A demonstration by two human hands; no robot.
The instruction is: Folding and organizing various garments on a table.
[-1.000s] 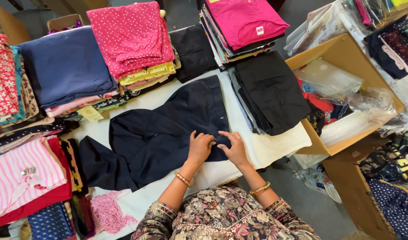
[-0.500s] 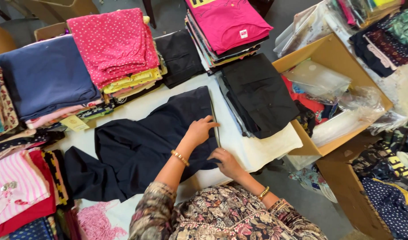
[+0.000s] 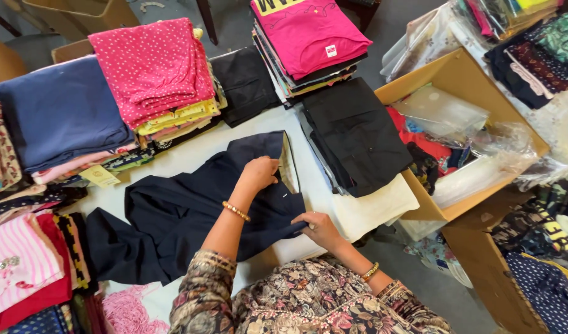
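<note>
Single head-worn camera, positioned above the person and facing steeply down. Close range: the left hand (image 3: 259, 173) and right hand (image 3: 321, 227) sit near frame centre, with the table (image 3: 191, 156) extending beyond them and to both sides.

A garment (image 3: 191, 210) lies spread on the table (image 3: 191, 154), with both hands on it — the left hand (image 3: 259, 173) farther from the person, the right hand (image 3: 321, 227) at the near edge. Folded stacks (image 3: 154, 74) sit behind and left — a trouser pile (image 3: 355, 133) right, an open carton (image 3: 463, 80) beyond it.
</note>
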